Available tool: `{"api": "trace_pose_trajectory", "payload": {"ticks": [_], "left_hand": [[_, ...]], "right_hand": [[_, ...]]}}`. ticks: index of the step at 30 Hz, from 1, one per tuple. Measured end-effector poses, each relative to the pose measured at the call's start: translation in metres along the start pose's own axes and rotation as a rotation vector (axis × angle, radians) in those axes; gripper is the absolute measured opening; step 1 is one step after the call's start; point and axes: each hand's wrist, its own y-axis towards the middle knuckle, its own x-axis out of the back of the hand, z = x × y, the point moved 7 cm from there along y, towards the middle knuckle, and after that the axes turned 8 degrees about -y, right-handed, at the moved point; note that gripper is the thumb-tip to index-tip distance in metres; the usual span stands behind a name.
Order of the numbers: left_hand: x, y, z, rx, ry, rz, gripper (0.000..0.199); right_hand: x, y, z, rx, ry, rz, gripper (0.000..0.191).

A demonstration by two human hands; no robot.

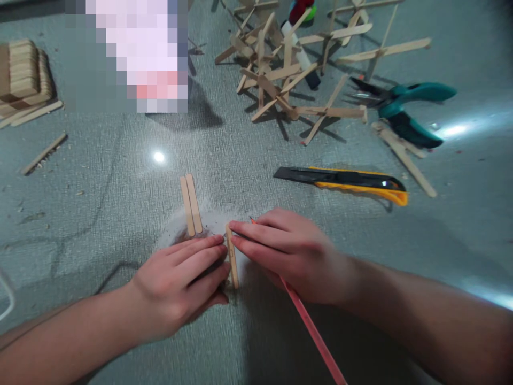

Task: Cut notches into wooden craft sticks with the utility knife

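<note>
Between my hands a wooden craft stick stands nearly in line with my view, with small pencil lines marked near its middle. My left hand has its fingers bent together against the stick's left side; the thumb is partly hidden beneath. My right hand presses two fingertips on the stick's upper end and right side. A red pencil runs under the right palm, its tip showing past the knuckles. Just beyond my left fingers, two craft sticks lie side by side on a whitish patch of the table.
A yellow and black utility knife lies ahead on the right. Behind it are green-handled pliers and loose sticks. Crossed-stick assemblies crowd the back. Stacked sticks lie far left; a pixelated area covers the upper left.
</note>
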Motion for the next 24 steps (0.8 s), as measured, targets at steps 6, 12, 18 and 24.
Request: {"api": "trace_pose_trajectory", "payload": {"ticks": [6,12,18,24], "left_hand": [[0.0,0.001,-0.001,-0.01,0.011,-0.003,0.028],[0.003,0.003,-0.001,-0.009,0.013,-0.01,0.028],[0.002,0.002,0.0,-0.002,-0.001,-0.001,0.029],[0.002,0.003,0.0,0.0,-0.014,0.001,0.029]], "right_hand": [[0.0,0.002,-0.001,0.006,0.026,0.005,0.028],[0.003,-0.002,-0.001,-0.067,0.055,-0.036,0.023],[0.005,-0.005,-0.012,-0.391,0.528,-0.162,0.016],[-0.002,-0.002,-0.008,-0.338,0.684,-0.104,0.018]]}}
